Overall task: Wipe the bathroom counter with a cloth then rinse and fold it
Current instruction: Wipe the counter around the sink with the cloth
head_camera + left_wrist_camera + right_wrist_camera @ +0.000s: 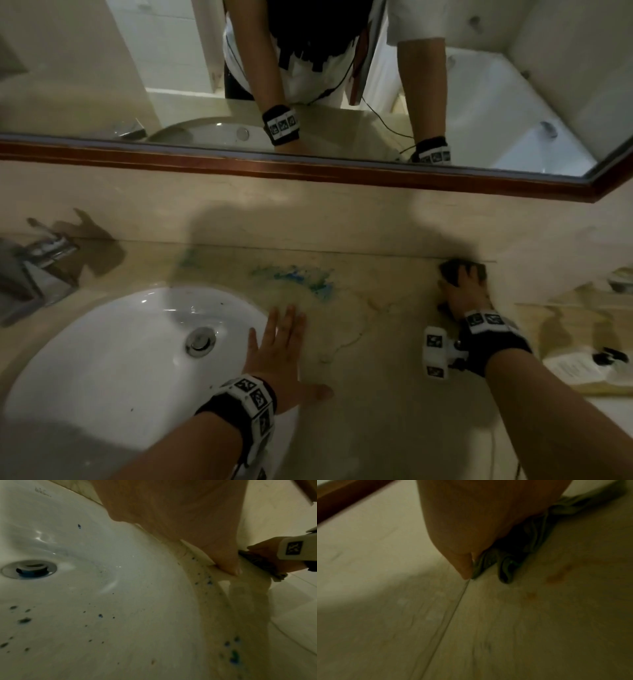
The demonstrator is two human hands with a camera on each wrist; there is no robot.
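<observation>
Two hands are down on the shiny beige stone counter (376, 394). The round white sink bowl (113, 356) holds only its silver drain plug (200, 341) and many small dark and blue specks. The left hand (279, 356) lies flat with fingers straight, right by the sink's edge, holding nothing. The right hand (464, 291) presses a dark bunched-up cloth (452, 269) against the back wall, fingers spread over it. A blue-green smear (301, 275) sits between the hands. Most of the cloth is hidden under the hand. The silver tap (37, 270) is cut off at the left.
</observation>
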